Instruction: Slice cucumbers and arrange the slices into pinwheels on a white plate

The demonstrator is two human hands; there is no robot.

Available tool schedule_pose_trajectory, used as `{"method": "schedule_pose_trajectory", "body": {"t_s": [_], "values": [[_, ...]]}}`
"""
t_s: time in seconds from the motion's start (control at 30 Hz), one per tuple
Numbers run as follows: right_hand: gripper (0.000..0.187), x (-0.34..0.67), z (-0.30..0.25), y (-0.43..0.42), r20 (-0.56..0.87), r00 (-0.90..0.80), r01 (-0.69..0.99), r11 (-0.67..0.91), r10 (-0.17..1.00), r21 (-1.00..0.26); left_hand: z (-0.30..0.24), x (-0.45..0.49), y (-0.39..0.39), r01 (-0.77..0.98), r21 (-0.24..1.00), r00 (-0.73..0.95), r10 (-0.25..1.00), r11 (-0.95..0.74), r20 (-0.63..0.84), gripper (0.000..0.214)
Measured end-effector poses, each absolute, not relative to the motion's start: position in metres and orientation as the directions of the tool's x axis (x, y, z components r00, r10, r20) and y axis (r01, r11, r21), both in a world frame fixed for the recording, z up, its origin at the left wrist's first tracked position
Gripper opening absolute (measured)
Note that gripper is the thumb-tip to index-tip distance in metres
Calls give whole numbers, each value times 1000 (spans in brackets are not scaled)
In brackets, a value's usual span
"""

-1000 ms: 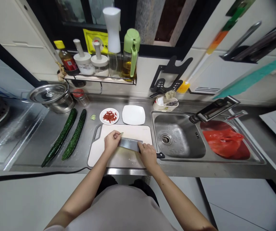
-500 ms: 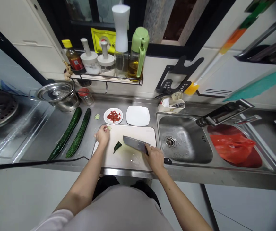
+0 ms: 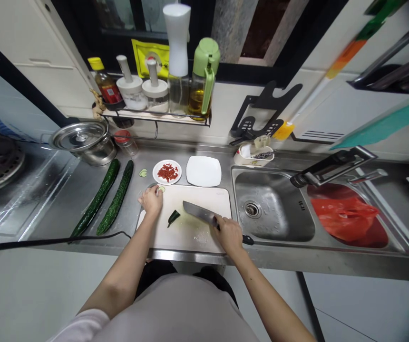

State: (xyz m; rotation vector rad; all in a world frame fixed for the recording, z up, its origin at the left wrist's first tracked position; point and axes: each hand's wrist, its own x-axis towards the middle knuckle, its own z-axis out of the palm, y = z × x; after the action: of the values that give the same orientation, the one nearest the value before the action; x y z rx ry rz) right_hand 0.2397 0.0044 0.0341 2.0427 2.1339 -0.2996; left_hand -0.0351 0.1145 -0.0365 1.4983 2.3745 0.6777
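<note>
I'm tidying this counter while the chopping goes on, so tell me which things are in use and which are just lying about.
In use: cleaver in the right hand; cutting board; dark cucumber piece; cucumber slice by the left hand.
Lying about: two whole cucumbers; dish of chopped red chilli; white plate; lidded pot; red bag.

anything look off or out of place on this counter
One cucumber slice lies on the bare counter, off the cutting board, left of the plate of red bits. A black cable trails along the counter's front edge, by the two whole cucumbers. Nothing looks spilled or broken.
</note>
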Motion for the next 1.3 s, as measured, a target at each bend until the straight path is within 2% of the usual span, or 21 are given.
{"method": "schedule_pose_trajectory", "body": {"t_s": [0.1,0.23,0.3,0.6,0.9,1.1,1.3], "values": [[27,235,37,6,-303,-38,998,22,952,-56,-38,-33,104,760,574,-430,898,305,91,31],[29,229,40,7,-371,-12,994,-27,929,-101,-43,-25,72,698,708,-321,930,106,177,26],[30,226,41,8,-392,-11,989,-49,920,-141,-46,-21,53,679,733,-279,936,34,215,25],[38,218,41,11,-451,-46,979,-50,891,-199,-54,-15,20,697,697,-85,945,-170,315,22],[32,205,39,18,-484,-125,974,15,866,-225,-60,-14,15,649,678,68,913,-346,401,20],[32,191,46,16,-501,-240,952,99,832,-291,-63,-15,14,654,649,103,895,-390,435,20],[32,179,52,14,-533,-250,952,104,808,-289,-64,-16,13,669,636,121,900,-386,419,24]]}}
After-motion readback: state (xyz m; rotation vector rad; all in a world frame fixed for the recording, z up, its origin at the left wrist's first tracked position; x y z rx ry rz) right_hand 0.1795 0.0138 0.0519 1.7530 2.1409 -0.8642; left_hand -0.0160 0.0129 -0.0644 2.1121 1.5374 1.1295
